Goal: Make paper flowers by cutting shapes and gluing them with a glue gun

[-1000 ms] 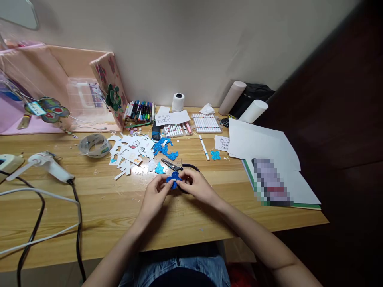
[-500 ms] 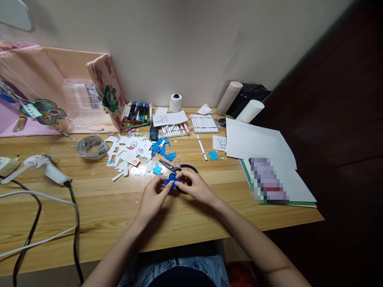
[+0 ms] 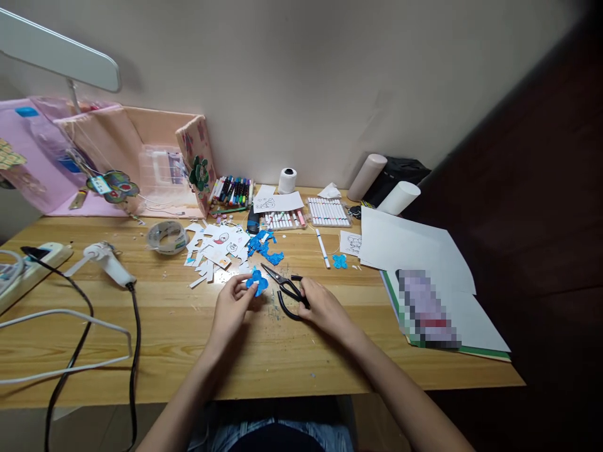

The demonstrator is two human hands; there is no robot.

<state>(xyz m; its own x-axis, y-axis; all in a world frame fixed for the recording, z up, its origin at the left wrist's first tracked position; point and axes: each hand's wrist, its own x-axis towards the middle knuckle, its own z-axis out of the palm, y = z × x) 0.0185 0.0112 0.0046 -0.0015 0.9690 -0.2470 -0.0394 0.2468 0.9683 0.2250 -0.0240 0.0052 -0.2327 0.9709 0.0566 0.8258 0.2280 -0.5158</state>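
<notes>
My left hand [image 3: 232,301] pinches a blue flower-shaped cutout [image 3: 257,284] between thumb and fingers, holding it just above the desk. To its right, my right hand [image 3: 325,304] has its fingers closed on the black handles of a pair of scissors [image 3: 293,292]. The blades point up and left, towards the blue scraps. Beyond the hands lie blue offcuts [image 3: 264,246] and a heap of white paper scraps [image 3: 207,251], some with drawings. A second, lighter blue flower cutout [image 3: 340,261] rests farther right beside a white marker [image 3: 323,248].
Left of the scraps stands a roll of clear tape [image 3: 166,238]. A white corded tool [image 3: 110,265] and a power strip [image 3: 35,276] with looping cables occupy the left side. Marker sets [image 3: 328,212] line the back; white paper sheets [image 3: 417,245] cover the right.
My right hand has let go of the blue flower and taken hold of the scissors' handles. My left hand keeps the flower, now farther left. The camera view has shifted.
</notes>
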